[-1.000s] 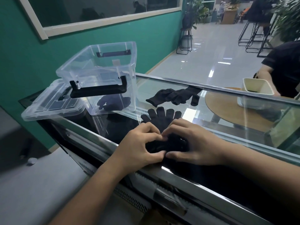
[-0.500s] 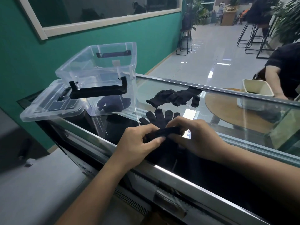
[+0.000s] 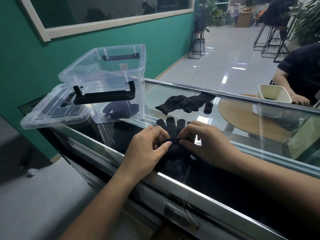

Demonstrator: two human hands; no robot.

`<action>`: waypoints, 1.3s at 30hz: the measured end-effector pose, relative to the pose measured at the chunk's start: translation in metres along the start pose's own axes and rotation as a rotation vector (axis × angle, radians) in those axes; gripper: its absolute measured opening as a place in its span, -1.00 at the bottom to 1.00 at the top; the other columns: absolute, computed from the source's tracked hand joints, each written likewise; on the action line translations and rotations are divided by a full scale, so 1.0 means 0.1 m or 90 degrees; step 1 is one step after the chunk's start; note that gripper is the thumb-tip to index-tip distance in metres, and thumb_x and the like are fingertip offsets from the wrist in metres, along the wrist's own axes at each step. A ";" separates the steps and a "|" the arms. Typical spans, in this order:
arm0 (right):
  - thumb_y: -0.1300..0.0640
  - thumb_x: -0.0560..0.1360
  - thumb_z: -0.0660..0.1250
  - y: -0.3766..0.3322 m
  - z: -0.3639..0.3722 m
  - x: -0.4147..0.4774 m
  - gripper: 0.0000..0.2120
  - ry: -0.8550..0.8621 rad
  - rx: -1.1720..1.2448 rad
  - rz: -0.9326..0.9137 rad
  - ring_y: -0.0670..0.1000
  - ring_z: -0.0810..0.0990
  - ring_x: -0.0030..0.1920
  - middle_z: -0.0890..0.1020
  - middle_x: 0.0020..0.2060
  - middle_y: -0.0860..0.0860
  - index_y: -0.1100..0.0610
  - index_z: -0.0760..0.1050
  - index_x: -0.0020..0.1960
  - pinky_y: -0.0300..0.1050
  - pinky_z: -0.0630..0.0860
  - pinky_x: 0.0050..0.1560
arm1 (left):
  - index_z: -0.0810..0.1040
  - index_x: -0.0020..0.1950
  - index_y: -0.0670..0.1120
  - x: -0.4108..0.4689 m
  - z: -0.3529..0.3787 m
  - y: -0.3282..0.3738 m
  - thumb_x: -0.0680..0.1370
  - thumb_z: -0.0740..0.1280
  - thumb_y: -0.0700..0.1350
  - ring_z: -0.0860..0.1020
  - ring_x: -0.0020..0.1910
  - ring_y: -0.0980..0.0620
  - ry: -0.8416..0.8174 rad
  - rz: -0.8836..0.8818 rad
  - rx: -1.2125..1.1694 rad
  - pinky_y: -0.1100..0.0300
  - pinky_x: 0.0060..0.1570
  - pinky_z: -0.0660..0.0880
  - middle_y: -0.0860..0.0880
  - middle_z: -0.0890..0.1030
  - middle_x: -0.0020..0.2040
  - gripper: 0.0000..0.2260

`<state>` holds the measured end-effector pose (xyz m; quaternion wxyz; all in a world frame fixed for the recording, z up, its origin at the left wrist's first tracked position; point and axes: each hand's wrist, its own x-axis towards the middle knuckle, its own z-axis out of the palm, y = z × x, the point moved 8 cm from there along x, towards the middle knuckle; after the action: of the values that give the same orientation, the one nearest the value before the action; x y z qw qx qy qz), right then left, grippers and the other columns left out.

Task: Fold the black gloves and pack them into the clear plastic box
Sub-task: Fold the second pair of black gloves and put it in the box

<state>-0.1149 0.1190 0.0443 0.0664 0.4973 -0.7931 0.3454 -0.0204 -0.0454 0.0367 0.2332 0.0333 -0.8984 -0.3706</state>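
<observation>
Left hand (image 3: 147, 146) and right hand (image 3: 206, 144) pinch 1 black glove's (image 3: 173, 124) cuff on the table (image 3: 190, 184), near the box (image 3: 135, 70). Pressed flat 1 second ago, the cuff is now lifted: fold begun, packing pending.

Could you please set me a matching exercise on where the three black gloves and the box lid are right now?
Things:
1. nearest glove
2. far glove
3. packed glove
4. lid

Places or states:
A. inside the clear box
B. lying flat beside the box, on its left
C. pinched at its cuff by the left hand and the right hand
D. lying alone on the glass top, beyond the hands

Pairs: 1-C, 2-D, 3-A, 4-B.
</observation>
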 end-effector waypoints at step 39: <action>-0.06 0.62 0.42 0.03 0.03 -0.01 -0.87 -0.010 -0.037 0.042 -0.27 0.52 -0.12 0.57 -0.20 -0.19 -0.01 0.60 -0.02 -0.33 0.39 -0.11 | 0.63 0.04 0.09 -0.03 0.03 -0.05 0.69 0.40 0.07 0.67 -0.09 0.15 0.001 -0.028 0.029 0.11 -0.05 0.60 0.16 0.69 -0.15 -0.90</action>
<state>-0.1161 0.1188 0.0395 0.0632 0.4718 -0.8192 0.3201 -0.0199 -0.0461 0.0303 0.2249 0.0584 -0.9056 -0.3549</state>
